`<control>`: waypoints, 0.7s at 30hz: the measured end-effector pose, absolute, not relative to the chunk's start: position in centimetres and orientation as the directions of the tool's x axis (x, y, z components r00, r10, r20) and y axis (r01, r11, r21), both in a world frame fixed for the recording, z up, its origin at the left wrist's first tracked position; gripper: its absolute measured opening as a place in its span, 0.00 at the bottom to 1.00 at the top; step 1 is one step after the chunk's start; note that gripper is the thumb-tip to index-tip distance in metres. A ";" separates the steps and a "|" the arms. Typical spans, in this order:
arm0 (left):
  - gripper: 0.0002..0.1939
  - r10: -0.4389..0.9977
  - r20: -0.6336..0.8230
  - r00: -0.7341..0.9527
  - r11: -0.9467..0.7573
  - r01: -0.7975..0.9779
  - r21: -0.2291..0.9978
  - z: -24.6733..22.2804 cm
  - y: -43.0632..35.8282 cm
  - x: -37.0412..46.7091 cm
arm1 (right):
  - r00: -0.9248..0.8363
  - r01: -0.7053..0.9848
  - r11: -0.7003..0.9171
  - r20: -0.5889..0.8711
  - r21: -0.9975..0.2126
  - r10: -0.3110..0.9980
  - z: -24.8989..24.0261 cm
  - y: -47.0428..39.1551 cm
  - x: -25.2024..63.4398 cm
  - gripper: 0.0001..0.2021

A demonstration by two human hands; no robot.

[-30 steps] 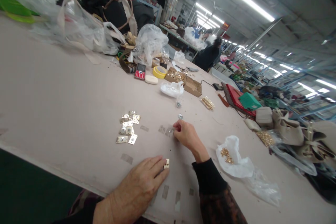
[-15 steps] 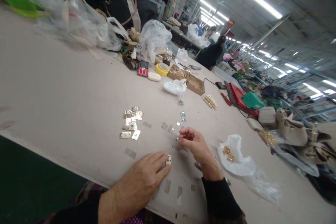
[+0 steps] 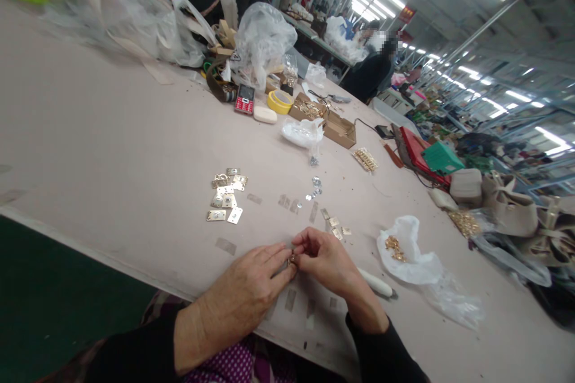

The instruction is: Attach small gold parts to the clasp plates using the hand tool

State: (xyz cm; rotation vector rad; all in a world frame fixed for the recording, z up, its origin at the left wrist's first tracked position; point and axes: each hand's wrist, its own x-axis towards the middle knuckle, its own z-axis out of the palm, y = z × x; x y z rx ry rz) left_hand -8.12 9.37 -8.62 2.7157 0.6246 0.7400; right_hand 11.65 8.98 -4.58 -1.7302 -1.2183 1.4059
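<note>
drawn in from near the loose silver discs [image 3: 317, 181], the right hand [image 3: 327, 262] now meets the left hand [image 3: 257, 277] at the bench [image 3: 148, 137]. the left is closed on a small metal plate [image 3: 291, 259] (mostly hidden); the right pinches narrowly beside it, on what i cannot tell. gold-toned plates [image 3: 228, 200] cluster leftward.

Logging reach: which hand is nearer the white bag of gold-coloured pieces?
Right. The right hand is left of the white bag, not touching; the left hand is farther left, beyond the right hand.
</note>
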 end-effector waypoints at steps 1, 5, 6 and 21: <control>0.20 0.469 0.416 0.779 -0.874 0.339 0.349 -8.6 9.3 -8.2 | 0.022 0.315 -0.408 -0.424 -0.857 0.906 -4.3 9.1 11.6 0.12; 0.20 0.464 0.415 0.783 -0.877 0.340 0.340 -8.4 9.3 -8.2 | 0.033 0.471 -0.414 -0.454 -0.779 0.891 -3.7 9.5 11.4 0.15; 0.20 0.462 0.417 0.783 -0.878 0.339 0.337 -8.5 9.3 -8.2 | 0.037 0.501 -0.414 -0.459 -0.760 0.888 -3.6 9.6 11.3 0.15; 0.19 0.459 0.430 0.777 -0.880 0.332 0.340 -8.4 9.4 -8.3 | 0.239 0.922 -0.175 0.151 -0.345 0.959 -4.7 1.2 18.4 0.16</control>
